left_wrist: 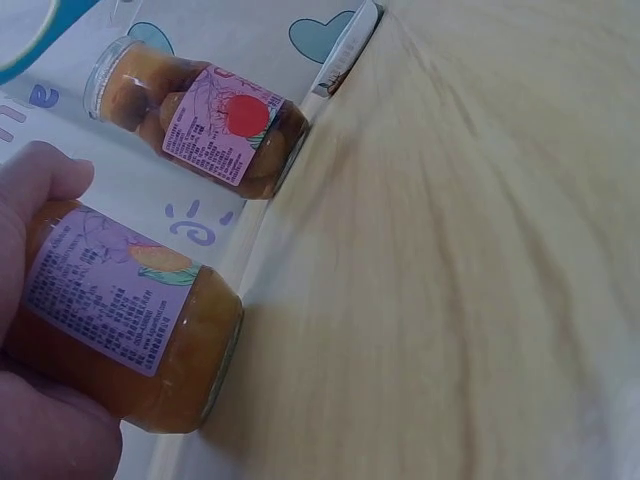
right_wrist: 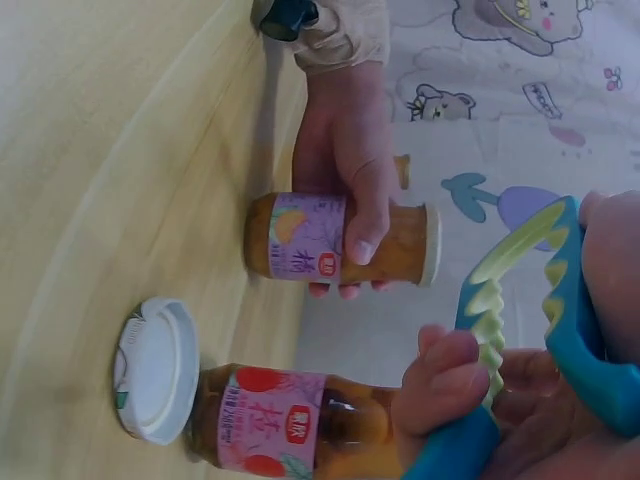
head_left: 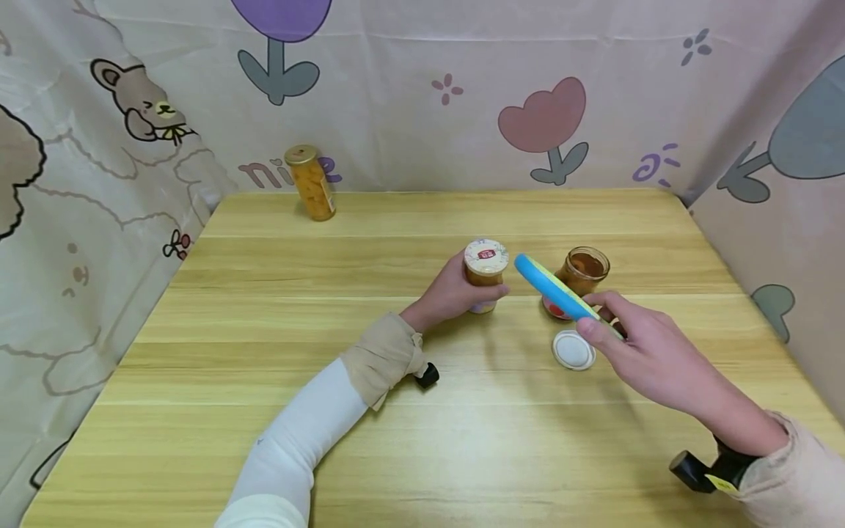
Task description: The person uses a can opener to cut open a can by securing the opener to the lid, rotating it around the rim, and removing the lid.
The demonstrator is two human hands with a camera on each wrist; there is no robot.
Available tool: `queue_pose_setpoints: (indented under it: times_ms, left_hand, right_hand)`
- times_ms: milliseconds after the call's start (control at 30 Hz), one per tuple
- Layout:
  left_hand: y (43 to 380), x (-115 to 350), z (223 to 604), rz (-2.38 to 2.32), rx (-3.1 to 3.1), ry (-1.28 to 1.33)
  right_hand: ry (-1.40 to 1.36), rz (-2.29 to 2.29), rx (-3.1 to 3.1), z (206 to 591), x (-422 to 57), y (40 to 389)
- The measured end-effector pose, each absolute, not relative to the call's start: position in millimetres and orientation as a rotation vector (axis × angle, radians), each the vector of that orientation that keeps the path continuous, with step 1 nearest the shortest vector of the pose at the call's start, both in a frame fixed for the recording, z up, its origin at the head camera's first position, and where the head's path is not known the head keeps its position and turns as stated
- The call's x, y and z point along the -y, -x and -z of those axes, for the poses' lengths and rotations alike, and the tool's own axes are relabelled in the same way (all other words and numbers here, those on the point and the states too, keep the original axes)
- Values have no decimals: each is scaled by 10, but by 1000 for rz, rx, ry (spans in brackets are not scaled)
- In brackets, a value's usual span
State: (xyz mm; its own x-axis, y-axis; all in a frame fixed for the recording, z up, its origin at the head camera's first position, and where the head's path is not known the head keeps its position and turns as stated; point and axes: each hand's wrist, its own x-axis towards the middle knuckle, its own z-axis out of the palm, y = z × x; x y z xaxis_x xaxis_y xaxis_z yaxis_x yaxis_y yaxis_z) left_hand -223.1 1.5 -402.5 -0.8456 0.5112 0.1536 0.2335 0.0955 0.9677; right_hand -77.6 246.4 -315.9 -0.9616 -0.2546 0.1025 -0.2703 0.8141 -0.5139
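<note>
My left hand [head_left: 455,293] grips a fruit jar [left_wrist: 120,300] with a purple label round its body. Its pale printed lid [head_left: 486,257] is on, and the jar is upright. In my right hand [head_left: 650,352] is a jar opener [head_left: 551,286], blue outside with a yellow-green toothed inner edge. The opener's far end is just right of the lidded jar, apart from it. Beyond the opener stands a second fruit jar [left_wrist: 235,125] without a lid, dark fruit inside. A white lid [head_left: 573,350] lies inside up in front of that jar.
A taller jar [head_left: 313,187] of yellow fruit with a gold lid stands at the back left of the wooden table [head_left: 264,352]. A printed cloth [head_left: 396,95] hangs behind the table and along its sides.
</note>
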Motion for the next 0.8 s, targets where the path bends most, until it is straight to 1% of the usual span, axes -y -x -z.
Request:
queue_pose_setpoints:
  times_ms: [433, 800]
  left_hand:
    - [2225, -80, 4062, -1863, -2110, -769]
    - [2190, -99, 4076, -1885, -2119, -851]
  right_hand:
    - [-427, -679, 2933, 3073, -2418, 782]
    - [-371, -495, 2953, 2980, -2294, 785]
